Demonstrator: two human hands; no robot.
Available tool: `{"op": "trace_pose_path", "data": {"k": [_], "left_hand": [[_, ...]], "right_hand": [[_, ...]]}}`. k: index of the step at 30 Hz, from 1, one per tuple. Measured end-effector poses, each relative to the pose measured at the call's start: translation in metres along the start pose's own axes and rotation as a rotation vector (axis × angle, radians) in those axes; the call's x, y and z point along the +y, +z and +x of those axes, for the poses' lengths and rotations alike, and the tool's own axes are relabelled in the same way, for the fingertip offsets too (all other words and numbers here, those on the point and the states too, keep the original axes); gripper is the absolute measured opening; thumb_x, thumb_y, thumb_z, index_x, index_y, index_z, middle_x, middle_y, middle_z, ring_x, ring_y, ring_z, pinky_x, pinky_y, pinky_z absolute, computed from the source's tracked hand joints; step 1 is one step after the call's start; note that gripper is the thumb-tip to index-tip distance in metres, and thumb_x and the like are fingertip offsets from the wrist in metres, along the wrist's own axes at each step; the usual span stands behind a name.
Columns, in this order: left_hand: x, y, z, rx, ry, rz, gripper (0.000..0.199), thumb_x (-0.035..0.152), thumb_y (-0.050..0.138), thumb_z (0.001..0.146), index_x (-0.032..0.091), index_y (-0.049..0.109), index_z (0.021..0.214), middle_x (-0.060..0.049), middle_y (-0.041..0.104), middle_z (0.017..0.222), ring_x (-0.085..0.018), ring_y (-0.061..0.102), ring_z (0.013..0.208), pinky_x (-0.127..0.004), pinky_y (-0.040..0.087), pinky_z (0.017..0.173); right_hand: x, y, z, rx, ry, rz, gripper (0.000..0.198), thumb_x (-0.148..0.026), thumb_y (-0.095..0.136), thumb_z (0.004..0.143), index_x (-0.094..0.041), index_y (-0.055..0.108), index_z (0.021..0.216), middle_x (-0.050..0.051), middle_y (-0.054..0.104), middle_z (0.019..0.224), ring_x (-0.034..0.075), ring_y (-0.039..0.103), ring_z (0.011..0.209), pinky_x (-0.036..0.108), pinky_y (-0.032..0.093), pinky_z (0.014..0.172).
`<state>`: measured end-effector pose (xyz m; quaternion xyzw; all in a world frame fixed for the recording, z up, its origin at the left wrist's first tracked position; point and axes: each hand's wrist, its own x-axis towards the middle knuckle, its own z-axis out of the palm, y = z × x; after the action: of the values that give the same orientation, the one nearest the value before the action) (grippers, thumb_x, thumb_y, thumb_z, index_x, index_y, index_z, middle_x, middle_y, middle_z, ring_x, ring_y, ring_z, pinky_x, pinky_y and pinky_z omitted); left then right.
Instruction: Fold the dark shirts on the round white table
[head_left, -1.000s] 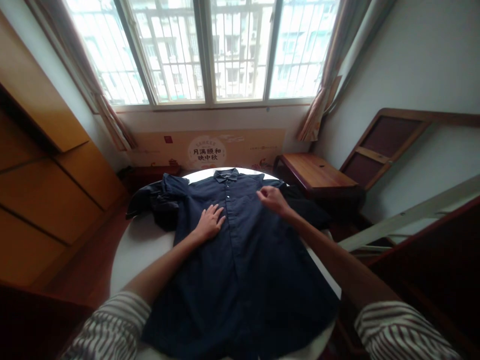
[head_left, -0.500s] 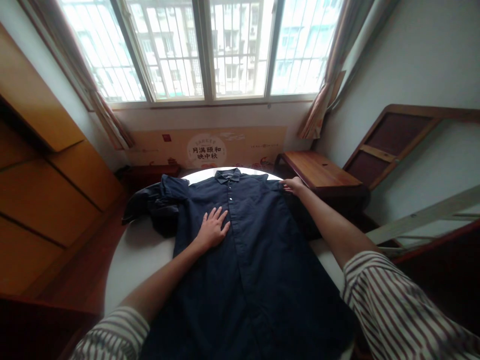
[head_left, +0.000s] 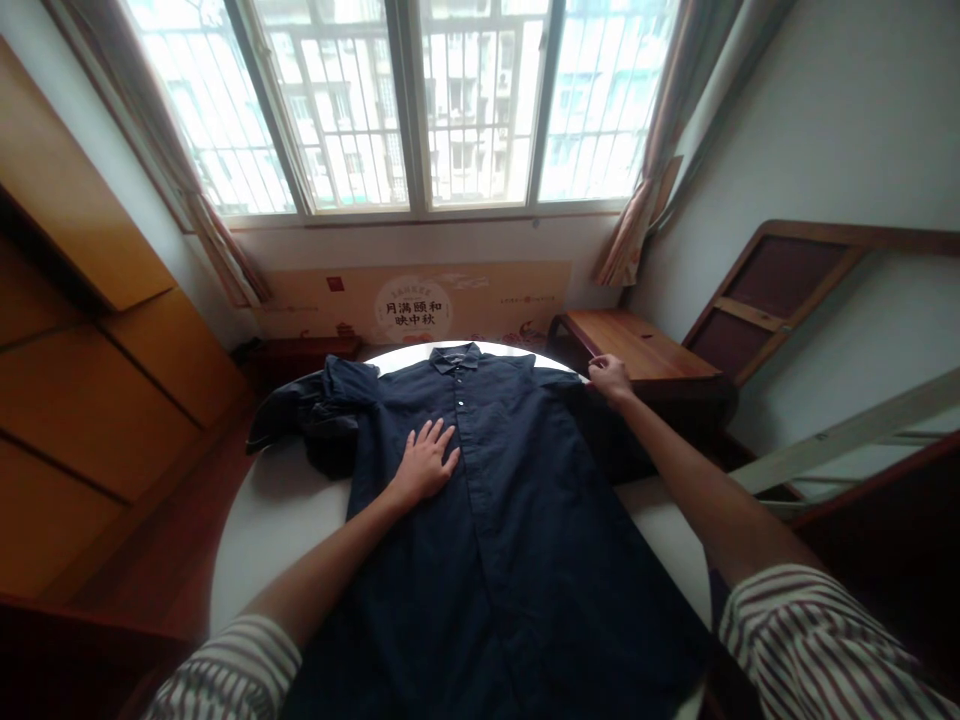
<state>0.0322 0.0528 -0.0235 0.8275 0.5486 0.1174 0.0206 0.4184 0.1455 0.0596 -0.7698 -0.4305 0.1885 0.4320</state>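
A dark navy button-up shirt [head_left: 525, 470] lies front up on a round white table [head_left: 262, 540], its collar toward the window. My left hand [head_left: 426, 462] rests flat on the chest of the shirt, left of the button placket, with fingers spread. At the far right, the fingers of my right hand [head_left: 611, 378] are pinched together at the end of the short sleeve [head_left: 559, 378]. That sleeve is drawn out sideways. On the left, the other sleeve [head_left: 351, 380] lies bunched over a dark, shiny bundle [head_left: 307, 410].
Beyond the table's right rim stands a wooden bench-like piece of furniture [head_left: 637, 340]. Orange wooden cabinets [head_left: 82, 400] line the left wall. A barred window [head_left: 472, 110] with curtains [head_left: 626, 240] is ahead, above a printed banner [head_left: 487, 295]. A dark cloth [head_left: 611, 435] lies below the right sleeve.
My right hand has moved outward to the right, and the right sleeve now reaches farther out and lies straighter. My left hand stays flat in its place on the shirt.
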Motion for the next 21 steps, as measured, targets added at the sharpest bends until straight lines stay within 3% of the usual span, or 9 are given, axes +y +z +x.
{"op": "trace_pose_path", "data": {"k": [3, 5, 10, 12, 17, 21], "left_hand": [[0.0, 0.0, 0.0, -0.003, -0.008, -0.003, 0.056, 0.049, 0.035, 0.099, 0.023, 0.043, 0.148, -0.008, 0.035, 0.158, -0.029, 0.028, 0.146, -0.055, 0.023, 0.118], [0.001, 0.0, 0.0, -0.007, -0.01, -0.005, 0.056, 0.048, 0.036, 0.099, 0.023, 0.043, 0.148, -0.008, 0.035, 0.158, -0.029, 0.028, 0.146, -0.055, 0.023, 0.118], [0.002, -0.002, -0.001, -0.012, -0.014, 0.001, 0.056, 0.048, 0.035, 0.099, 0.024, 0.043, 0.148, -0.008, 0.036, 0.158, -0.028, 0.029, 0.146, -0.054, 0.023, 0.118], [0.001, -0.002, -0.001, -0.004, -0.009, 0.002, 0.055, 0.049, 0.035, 0.099, 0.024, 0.043, 0.148, -0.007, 0.036, 0.158, -0.028, 0.029, 0.146, -0.054, 0.023, 0.118], [0.0, 0.0, 0.0, 0.001, -0.003, -0.004, 0.056, 0.049, 0.034, 0.099, 0.023, 0.043, 0.148, -0.008, 0.035, 0.158, -0.028, 0.028, 0.146, -0.054, 0.023, 0.118], [-0.001, 0.0, 0.0, -0.001, -0.006, -0.008, 0.056, 0.05, 0.035, 0.099, 0.024, 0.043, 0.148, -0.007, 0.035, 0.158, -0.028, 0.028, 0.146, -0.053, 0.023, 0.118]], "right_hand": [[0.002, 0.002, 0.007, -0.091, 0.131, -0.026, 0.024, -0.03, 0.055, 0.098, -0.014, 0.06, 0.114, 0.004, 0.066, 0.092, 0.013, 0.064, 0.07, 0.028, 0.056, 0.064], [0.001, 0.004, 0.015, -0.137, 0.187, -0.059, 0.032, -0.039, 0.059, 0.096, -0.012, 0.06, 0.114, 0.005, 0.067, 0.094, 0.013, 0.065, 0.072, 0.028, 0.057, 0.063], [-0.003, 0.014, 0.033, -0.173, 0.22, -0.219, 0.064, -0.041, 0.089, 0.065, -0.001, 0.062, 0.108, 0.018, 0.069, 0.091, 0.026, 0.069, 0.077, 0.033, 0.059, 0.059], [-0.006, 0.021, 0.037, -0.183, 0.204, -0.287, 0.065, -0.038, 0.091, 0.061, -0.003, 0.063, 0.108, 0.019, 0.068, 0.098, 0.028, 0.069, 0.087, 0.037, 0.06, 0.066], [-0.013, 0.042, 0.038, -0.222, 0.183, -0.344, 0.032, -0.033, 0.064, 0.093, -0.015, 0.061, 0.119, 0.009, 0.063, 0.118, 0.021, 0.064, 0.1, 0.042, 0.056, 0.084], [-0.016, 0.045, 0.039, -0.182, 0.061, -0.251, 0.032, -0.034, 0.061, 0.095, -0.014, 0.06, 0.12, 0.009, 0.062, 0.117, 0.021, 0.064, 0.099, 0.041, 0.055, 0.083]]}}
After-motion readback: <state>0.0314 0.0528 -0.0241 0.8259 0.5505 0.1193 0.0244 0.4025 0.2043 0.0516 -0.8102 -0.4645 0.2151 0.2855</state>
